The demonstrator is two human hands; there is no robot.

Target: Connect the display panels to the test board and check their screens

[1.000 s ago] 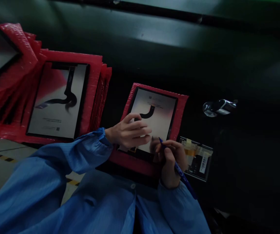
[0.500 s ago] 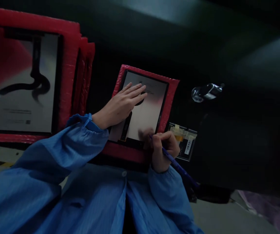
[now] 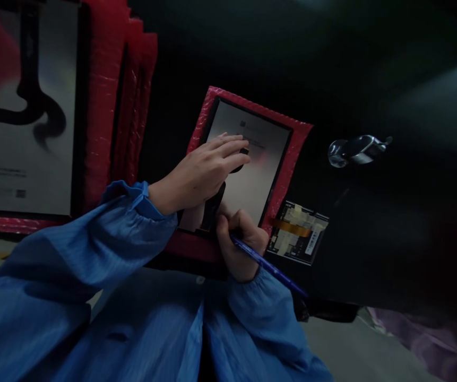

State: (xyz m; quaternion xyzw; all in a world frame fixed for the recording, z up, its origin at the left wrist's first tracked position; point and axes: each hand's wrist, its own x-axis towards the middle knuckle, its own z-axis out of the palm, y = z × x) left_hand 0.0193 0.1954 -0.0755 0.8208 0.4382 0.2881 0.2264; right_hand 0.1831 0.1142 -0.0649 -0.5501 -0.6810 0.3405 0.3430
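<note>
- The dark work table (image 3: 375, 233) fills most of the view, and the tablet-size glass panel lies on it. This panel is my landmark for all other places.
- A grey floor (image 3: 343, 350) shows below the table edge, at the lower right of the panel.
- The person's blue smock (image 3: 132, 323) covers the lower part of the view, just below the panel, and both sleeves reach toward it.
- A stack of panels in red bubble sleeves (image 3: 103, 106) stands to the left of the panel, near it but not touching.
- The panel (image 3: 258, 183) lies in its own red bubble sleeve (image 3: 298, 154), a little tilted in the view. A dark curved shape is on its glass, but I cannot tell if it is a print or a reflection.
- The left hand (image 3: 200, 178) is open, with the fingers lying almost flat and close together on the upper part of the panel.
- The right hand (image 3: 242, 246) is closed narrow around a blue pen (image 3: 270, 265), and it rests at the lower edge of the panel. The pen tip is hidden by the fingers.
- A small circuit board (image 3: 298, 233) with tape and a barcode label lies just right of the panel's lower corner, partly against the sleeve.
- A clear glass-and-metal object (image 3: 355, 150) lies on the table, to the upper right of the panel, well apart from it.
</note>
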